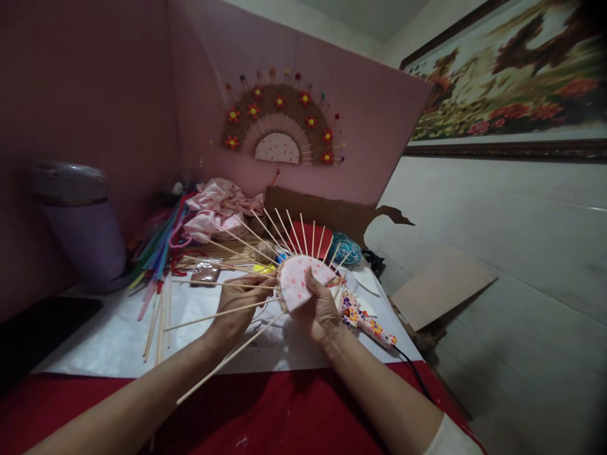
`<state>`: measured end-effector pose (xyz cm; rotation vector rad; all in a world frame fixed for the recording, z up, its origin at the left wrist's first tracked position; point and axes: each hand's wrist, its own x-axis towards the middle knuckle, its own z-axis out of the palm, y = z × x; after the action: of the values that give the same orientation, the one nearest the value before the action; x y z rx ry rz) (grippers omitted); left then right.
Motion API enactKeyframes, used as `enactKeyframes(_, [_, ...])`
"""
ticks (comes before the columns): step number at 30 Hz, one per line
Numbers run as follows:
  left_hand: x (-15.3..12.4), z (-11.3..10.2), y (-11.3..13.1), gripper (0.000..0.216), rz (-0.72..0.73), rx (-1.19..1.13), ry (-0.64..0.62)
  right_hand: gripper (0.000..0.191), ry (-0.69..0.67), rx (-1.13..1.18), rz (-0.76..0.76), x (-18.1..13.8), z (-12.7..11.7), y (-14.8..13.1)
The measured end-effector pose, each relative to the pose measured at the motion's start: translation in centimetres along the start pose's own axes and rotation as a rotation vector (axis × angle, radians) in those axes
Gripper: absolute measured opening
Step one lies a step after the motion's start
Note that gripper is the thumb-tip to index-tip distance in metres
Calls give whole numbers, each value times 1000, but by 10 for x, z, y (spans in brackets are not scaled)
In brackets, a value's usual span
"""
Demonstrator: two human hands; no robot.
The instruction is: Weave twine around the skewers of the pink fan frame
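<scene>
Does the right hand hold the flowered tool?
No, the right hand grips the half-disc while the tool lies on the white sheet.

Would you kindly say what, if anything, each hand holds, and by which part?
The right hand holds the dotted half-disc by its straight edge; the left hand is among sticks at its curved rim, grip unclear.

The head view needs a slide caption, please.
Right hand grips a pink-spotted fabric semicircle fanned with thin wooden sticks; left hand at its edge.

Pale pink half-disc (294, 282), red-spotted, tan sticks (231, 357), teal yarn (348, 248)
</scene>
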<state>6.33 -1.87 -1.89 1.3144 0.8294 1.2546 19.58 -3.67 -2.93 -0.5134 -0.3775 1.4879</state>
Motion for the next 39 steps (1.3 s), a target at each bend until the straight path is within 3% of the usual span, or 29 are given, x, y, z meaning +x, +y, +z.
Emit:
enactKeyframes(6, [-2, 1, 2, 18, 37, 6, 44, 22, 29, -45, -17, 1, -1, 1])
enactKeyframes(17, [2, -11, -8, 15, 86, 49, -87, 18, -45, -61, -25, -2, -1, -1])
enactKeyframes(22, [2, -14, 2, 15, 116, 56, -149, 20, -95, -54, -6, -4, -1, -4])
enactKeyframes(27, [-1, -14, 13, 8, 176, 119, -125, 19, -114, -46, -29, -3, -2, -8])
enactKeyframes(32, [3, -14, 20, 8, 105, 66, -126, 23, -113, -21, -27, -1, -2, -12])
enactKeyframes(35, [5, -17, 23, 9, 85, 29, -176, 24, -120, -14, -46, 1, -3, -15])
enactKeyframes(39, [10, -29, 24, 22, -12, 6, -388, 24, -167, -3, -74, 4, -5, -22])
